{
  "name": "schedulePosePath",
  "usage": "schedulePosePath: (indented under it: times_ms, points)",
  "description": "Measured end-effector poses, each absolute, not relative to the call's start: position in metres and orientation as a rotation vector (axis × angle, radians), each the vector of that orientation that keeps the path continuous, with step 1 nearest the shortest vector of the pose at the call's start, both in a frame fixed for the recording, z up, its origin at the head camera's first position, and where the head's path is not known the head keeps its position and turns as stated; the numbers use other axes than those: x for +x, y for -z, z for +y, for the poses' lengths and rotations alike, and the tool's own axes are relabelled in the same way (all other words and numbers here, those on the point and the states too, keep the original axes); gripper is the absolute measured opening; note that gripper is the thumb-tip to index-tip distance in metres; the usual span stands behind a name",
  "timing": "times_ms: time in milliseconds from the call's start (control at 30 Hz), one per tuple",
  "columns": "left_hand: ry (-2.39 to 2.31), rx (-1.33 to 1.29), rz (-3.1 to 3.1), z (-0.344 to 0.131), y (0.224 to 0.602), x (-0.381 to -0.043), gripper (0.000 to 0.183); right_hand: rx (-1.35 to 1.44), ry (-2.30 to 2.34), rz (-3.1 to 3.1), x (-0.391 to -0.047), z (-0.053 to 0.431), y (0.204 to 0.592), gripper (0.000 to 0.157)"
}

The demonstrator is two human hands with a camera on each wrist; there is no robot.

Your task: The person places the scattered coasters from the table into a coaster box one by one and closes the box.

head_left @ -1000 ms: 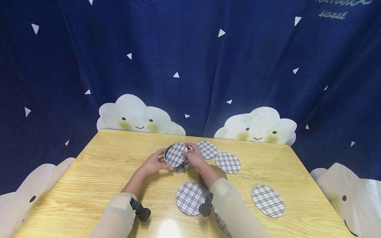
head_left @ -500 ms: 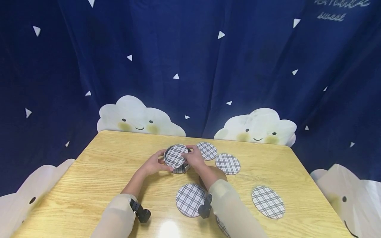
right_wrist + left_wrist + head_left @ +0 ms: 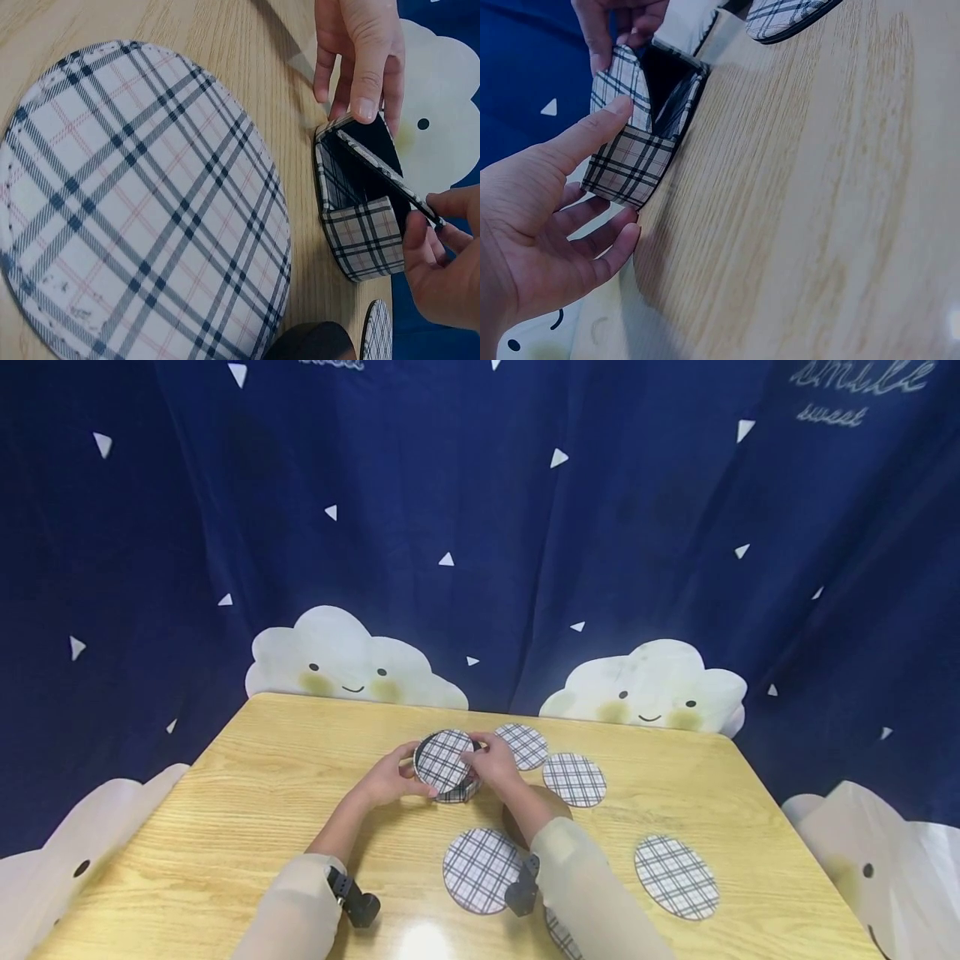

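A round plaid coaster holder (image 3: 459, 792) with a dark inside and a gap in its wall stands toward the back of the table. My left hand (image 3: 386, 779) grips it from the left, the thumb at the near rim and the fingers round the far side. With thumb and fingers, my right hand (image 3: 495, 762) pinches the edge of a plaid coaster (image 3: 442, 762). That coaster leans at a slant in the mouth of the holder, its lower edge inside, as the right wrist view shows of the coaster (image 3: 386, 178). My left thumb overlaps the coaster in the left wrist view.
Two plaid coasters (image 3: 522, 747) lie behind and right of the holder. Another coaster (image 3: 482, 871) is nearer me, one (image 3: 677, 877) farther right, and one (image 3: 561, 933) partly under my right sleeve. A brown disc (image 3: 516, 828) lies below my right forearm. A patterned curtain (image 3: 480, 527) hangs behind the table.
The head view has tilted slightly, so the whole scene sits a little lower. Both hands keep their hold, and the coaster's slant in the holder has barely shifted.
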State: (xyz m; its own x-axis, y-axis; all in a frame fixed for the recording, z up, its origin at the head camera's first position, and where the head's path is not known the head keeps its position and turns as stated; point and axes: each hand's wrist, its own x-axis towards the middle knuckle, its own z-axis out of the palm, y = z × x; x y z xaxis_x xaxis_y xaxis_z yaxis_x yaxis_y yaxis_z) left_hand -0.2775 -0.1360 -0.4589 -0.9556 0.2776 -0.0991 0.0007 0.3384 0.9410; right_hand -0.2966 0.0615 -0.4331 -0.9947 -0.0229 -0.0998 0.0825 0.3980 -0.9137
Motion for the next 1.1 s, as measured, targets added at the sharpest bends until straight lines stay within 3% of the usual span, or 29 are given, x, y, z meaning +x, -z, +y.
schedulePosePath:
  times_ms: [1100]
  points:
    - [-1.648,0.237,2.386,-0.137,0.457,-0.275,0.098,0.030,1.343,2.803,-0.296,0.072,0.448,0.044]
